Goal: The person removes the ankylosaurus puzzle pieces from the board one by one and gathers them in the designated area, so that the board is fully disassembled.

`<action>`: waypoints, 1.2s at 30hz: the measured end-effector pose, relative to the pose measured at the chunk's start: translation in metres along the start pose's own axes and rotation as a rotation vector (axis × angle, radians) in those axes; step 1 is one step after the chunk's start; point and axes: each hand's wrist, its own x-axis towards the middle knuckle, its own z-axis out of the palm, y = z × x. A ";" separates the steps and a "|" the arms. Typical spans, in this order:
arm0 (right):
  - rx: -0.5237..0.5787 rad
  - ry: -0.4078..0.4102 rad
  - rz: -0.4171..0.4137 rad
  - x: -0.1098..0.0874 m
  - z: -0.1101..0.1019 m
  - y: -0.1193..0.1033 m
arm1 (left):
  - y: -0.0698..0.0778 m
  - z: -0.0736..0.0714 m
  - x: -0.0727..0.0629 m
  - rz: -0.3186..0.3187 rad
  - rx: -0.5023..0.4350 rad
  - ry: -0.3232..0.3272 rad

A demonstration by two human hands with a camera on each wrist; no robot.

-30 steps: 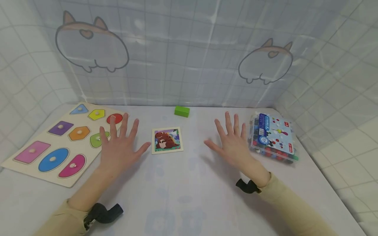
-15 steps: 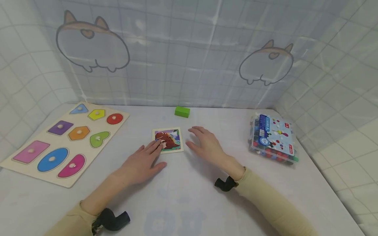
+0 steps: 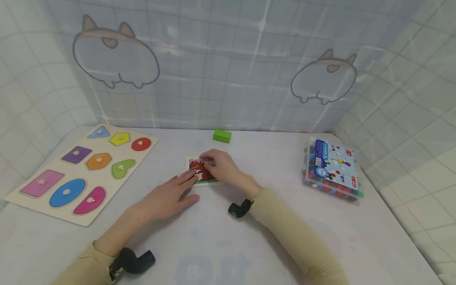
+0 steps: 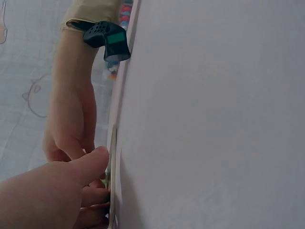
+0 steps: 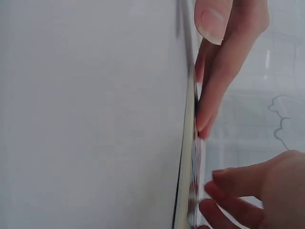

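Observation:
A small square dinosaur jigsaw puzzle (image 3: 200, 176) with a pale wooden border lies flat on the table. My left hand (image 3: 167, 198) reaches in from the left, its nearly straight fingertips resting on the puzzle's left part. Over the right part is my right hand (image 3: 222, 166), fingers bent, thumb and fingertips down at the picture's upper middle. That hand hides the picture's right side. The right wrist view shows the puzzle's edge (image 5: 187, 143) side-on, with the right fingertips (image 5: 209, 191) close at its surface. I cannot tell whether they pinch a puzzle piece.
A green block (image 3: 222, 136) lies behind the puzzle. To the left is a wooden shape-knob board (image 3: 121, 152) with coloured shapes. A clear plastic box (image 3: 334, 168) with coloured beads inside sits at the right. A tiled-pattern sheet with cartoon animals (image 3: 117, 55) rises behind the table.
Both hands, spread flat in the air at first, have come inward to the puzzle. The left hand settled on it first; the right hand then moved left onto its upper right part, fingers bending.

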 end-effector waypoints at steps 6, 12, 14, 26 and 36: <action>-0.112 -0.036 -0.011 0.016 0.012 -0.003 | -0.004 -0.003 -0.001 -0.009 -0.030 -0.011; -0.137 -0.058 -0.040 0.023 0.015 -0.003 | -0.002 -0.001 0.000 0.010 -0.059 -0.023; -0.119 -0.060 -0.033 0.023 0.015 -0.002 | 0.000 -0.001 0.000 0.007 -0.059 -0.027; 0.077 -0.084 0.025 0.024 0.021 0.004 | 0.002 -0.004 -0.002 -0.005 -0.027 -0.016; 0.043 -0.081 0.016 0.025 0.021 0.004 | 0.003 -0.002 -0.002 -0.001 -0.029 -0.002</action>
